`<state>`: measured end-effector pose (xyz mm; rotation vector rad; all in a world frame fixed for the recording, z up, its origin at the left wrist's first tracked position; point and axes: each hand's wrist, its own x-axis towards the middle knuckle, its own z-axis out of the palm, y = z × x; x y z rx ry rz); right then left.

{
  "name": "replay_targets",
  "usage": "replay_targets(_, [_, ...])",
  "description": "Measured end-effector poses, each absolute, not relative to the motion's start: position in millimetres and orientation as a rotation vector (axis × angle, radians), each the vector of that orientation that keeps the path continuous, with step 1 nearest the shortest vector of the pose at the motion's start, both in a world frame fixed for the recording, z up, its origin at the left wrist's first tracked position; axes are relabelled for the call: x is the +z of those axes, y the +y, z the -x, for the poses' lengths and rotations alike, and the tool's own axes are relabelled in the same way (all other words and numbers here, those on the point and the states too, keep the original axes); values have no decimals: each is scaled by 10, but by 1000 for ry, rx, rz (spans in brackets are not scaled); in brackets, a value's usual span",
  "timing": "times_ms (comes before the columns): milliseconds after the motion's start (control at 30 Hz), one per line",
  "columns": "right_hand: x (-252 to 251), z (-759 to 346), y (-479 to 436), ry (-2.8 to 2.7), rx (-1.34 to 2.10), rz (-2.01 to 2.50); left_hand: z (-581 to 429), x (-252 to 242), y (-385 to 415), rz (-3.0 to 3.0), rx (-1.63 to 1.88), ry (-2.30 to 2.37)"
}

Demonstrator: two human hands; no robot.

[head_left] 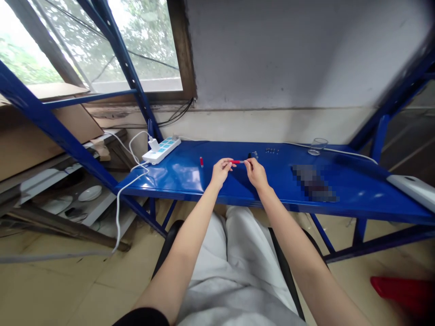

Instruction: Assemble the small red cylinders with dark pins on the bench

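We see a slim red pen-like stick with a greyish section (237, 161) held level just over the blue metal table (190, 181), between two bare hands. The left hand (222, 172) pinches its red end at nine o'clock, fingers close together; the right hand (255, 174) pinches the greyish end at three o'clock, its thumb and fingers drawn in narrow.

Taking the stick as the clock's centre and twelve as away from the body, we find a short red cylindrical piece with a whitish end (201, 162) lying at nine o'clock, apart from the left hand. Just beyond the right hand, near two, sits a cluster of small dark and clear pieces (253, 155), too small for us to make out. Between two and three we see rows of tiny pieces (272, 151), and farther out, a clear round glass (318, 146). Between three and four lies a dark item blurred into squares (314, 183), which we cannot identify; well past it, at the table's end, is a smooth white object (411, 188).

Between nine and ten we have a long white power strip with light-blue sockets (166, 149), a white plug (154, 144) in it. At six are legs in pale grey trousers (234, 253); near four, something red (403, 287) shows low down.
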<state>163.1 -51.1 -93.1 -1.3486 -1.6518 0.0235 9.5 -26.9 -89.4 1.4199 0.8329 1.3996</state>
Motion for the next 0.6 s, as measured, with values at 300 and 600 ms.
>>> replay_targets(300, [-924, -1609, -525, -1780, 60, 1423, -115, -829, -362, -1423, 1298, 753])
replay_targets(600, [-927, -1592, -523, -1768, 1, 1418, -112, -838, -350, -1428, 1268, 768])
